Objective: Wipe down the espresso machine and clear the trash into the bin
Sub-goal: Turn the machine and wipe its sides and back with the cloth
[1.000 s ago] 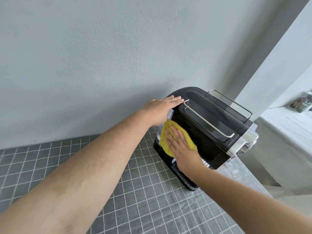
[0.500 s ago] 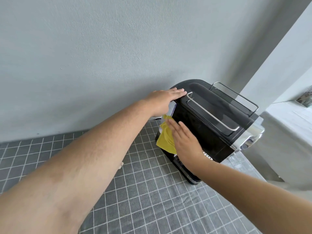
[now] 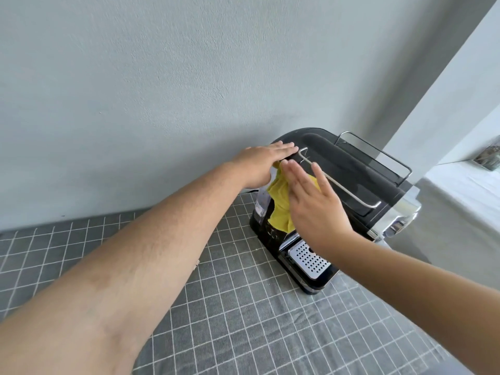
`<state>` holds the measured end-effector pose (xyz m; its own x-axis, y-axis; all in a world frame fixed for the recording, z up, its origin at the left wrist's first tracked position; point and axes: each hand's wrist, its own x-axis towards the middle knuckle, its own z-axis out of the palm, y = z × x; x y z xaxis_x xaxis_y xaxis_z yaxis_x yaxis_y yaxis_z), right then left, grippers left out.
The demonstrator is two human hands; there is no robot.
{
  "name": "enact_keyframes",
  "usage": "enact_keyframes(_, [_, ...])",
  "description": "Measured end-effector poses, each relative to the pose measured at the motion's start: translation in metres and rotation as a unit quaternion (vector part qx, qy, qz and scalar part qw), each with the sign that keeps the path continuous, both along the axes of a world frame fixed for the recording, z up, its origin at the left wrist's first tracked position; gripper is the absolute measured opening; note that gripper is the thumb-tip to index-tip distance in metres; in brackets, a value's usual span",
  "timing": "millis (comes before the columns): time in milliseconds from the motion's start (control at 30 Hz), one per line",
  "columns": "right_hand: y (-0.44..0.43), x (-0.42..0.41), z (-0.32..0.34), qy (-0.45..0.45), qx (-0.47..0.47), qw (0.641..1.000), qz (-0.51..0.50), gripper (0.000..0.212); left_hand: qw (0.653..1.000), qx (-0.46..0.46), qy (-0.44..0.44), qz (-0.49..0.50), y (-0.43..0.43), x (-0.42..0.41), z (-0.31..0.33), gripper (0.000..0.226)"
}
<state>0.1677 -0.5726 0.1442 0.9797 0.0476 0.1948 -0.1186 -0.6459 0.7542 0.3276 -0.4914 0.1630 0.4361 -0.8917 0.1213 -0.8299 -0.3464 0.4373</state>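
Espresso machine, black, stands on the checked table by the wall. The left hand rests flat on its top edge; the right hand, fingers straight, presses a yellow cloth against its side.

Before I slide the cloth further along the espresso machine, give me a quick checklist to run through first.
1. Left hand flat on top of the espresso machine, steadying it: ok.
2. Right hand flat on the yellow cloth: ok.
3. Cloth pressed against the machine's side: ok.
4. Drip tray grille in place: ok.
5. Side already clean: cannot tell.
6. Bin nearby: cannot tell, not in view.
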Motion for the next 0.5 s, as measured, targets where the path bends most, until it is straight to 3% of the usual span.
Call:
enact_keyframes(133, [0.000,0.009,-0.002,0.085,0.011,0.995,0.047,0.026,1.000,0.009,-0.011,0.007,-0.001,0.000,0.002,0.089])
enact_keyframes(200, [0.000,0.017,-0.011,0.084,-0.004,0.995,0.049,0.028,1.000,0.008,-0.013,0.008,-0.002,0.000,0.002,0.090])
enact_keyframes(333, [-0.006,0.023,-0.051,0.123,-0.041,0.991,0.029,0.060,1.000,-0.003,0.002,0.010,-0.002,0.001,-0.001,0.092])
enact_keyframes(500, [-0.003,0.028,-0.091,0.160,-0.032,0.987,0.003,0.063,1.000,-0.014,0.001,0.010,-0.007,0.006,-0.009,0.092])
